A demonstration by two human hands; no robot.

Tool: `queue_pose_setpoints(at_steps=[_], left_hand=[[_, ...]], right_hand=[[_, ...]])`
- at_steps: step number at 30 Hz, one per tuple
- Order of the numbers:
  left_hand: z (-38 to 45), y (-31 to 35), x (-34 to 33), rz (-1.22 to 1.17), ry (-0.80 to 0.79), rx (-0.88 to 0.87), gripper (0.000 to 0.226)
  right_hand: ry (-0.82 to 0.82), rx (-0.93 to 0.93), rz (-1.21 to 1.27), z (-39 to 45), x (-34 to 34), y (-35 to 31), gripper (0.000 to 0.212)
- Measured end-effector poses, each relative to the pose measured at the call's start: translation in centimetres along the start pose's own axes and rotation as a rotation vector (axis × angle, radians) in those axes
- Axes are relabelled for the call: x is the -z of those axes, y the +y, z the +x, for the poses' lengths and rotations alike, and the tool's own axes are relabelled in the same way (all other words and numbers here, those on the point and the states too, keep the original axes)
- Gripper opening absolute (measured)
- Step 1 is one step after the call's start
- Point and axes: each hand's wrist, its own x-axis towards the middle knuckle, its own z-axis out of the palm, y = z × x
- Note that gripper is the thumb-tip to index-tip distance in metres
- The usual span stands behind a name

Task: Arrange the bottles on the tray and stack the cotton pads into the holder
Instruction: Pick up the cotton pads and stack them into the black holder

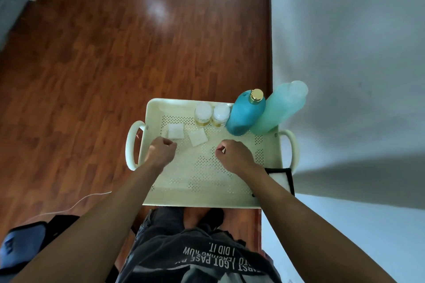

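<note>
A cream perforated tray [207, 195] with side handles lies in front of me. Along its far edge stand two small clear bottles with white caps [203, 114] [221, 114], a blue bottle with a gold cap [245, 114] and a pale turquoise bottle [279, 108]. A stack of white cotton pads [176, 131] and a single pad [198, 136] lie on the tray floor. My left hand [161, 150] is curled into a fist just below the stack, with nothing visibly in it. My right hand [234, 155] is curled over the tray's middle, also holding nothing I can see.
A black-edged white holder [281, 178] sits at the tray's near right corner, partly behind my right forearm. The tray rests on a red-brown wooden floor [115, 76]; a grey wall [356, 53] runs along the right. A blue bag [20, 241] and white cable [87, 200] lie at left.
</note>
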Motion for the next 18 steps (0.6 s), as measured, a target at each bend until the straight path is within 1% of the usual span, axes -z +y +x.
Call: queue_pose_setpoints(at_steps=[3,6,11,12,14,16,18], left_hand=[[1.0,0.3,-0.1,0.001,0.039,0.030,0.022],[1.3,0.6,-0.4,-0.032,0.052,0.045,0.031],[1.3,2.2,-0.7,-0.071,0.073,0.015,0.036],[1.0,2.6,-0.8,-0.061,0.079,0.010,0.036],[5.0,0.9,0.3,-0.026,0.071,0.126,0.036],[4.3,0.8,-0.3,0.014,0.040,0.092,0.034],[4.6,1.4,-0.3,0.038,0.052,0.053,0.030]], right_hand=[[-0.009,-0.063,0.038,1.2,-0.8,0.0,0.029],[-0.001,-0.100,0.119,1.5,-1.4,-0.2,0.035],[0.086,-0.160,0.320,2.8,-1.8,-0.7,0.035],[0.086,-0.165,0.333,2.7,-1.6,-0.9,0.035],[0.029,-0.218,0.283,7.0,-4.5,-3.7,0.034],[0.048,-0.250,0.290,6.5,-4.5,-3.8,0.031],[0.084,-0.268,0.290,7.4,-4.5,-4.1,0.028]])
